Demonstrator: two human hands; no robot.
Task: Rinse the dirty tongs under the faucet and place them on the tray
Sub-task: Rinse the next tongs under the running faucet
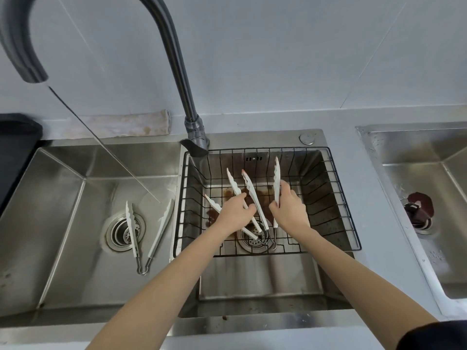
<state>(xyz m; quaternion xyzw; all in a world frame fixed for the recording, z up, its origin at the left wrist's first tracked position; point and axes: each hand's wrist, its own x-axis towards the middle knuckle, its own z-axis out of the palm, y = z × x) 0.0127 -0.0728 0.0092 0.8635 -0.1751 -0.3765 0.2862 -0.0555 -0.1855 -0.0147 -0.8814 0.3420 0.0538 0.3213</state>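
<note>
— Two sets of dirty tongs (249, 198) lying in the wire basket (328, 188) over the right basin (260, 279)?

— Yes, by the head view. Long axes running near to far, hinge loops down by the drain (249, 239), white scalloped tips fanned out toward the back wall. Red-brown smears on some tips, brown stain on the basin floor beneath.

— And the hands?

— Left hand (233, 210) curled round one arm of the left set, thumb and fingers pinching it partway along. Right hand (290, 209) gripping the rightmost arm (277, 178), fingers wrapped about its middle, that arm standing nearly upright, tip toward the far rim of the basket.

— Anything loose between them?

— Middle arms lying free, crossed near the hinges; hard to tell which arm belongs to which set.

— Elsewhere in the same view?

— Another pair of tongs (146, 233) flat in the left basin (55, 223), splayed in a V, loop toward the near edge, tips pointing away, one arm across the left drain (125, 231). Faucet (177, 72) arched over to the left, thin stream falling aslant into the left basin just beside that pair's right tip. Dark tray (15, 157) at far left on the counter, only a corner showing. Third basin (429, 198) at the right with a dark stopper (418, 210).
</note>
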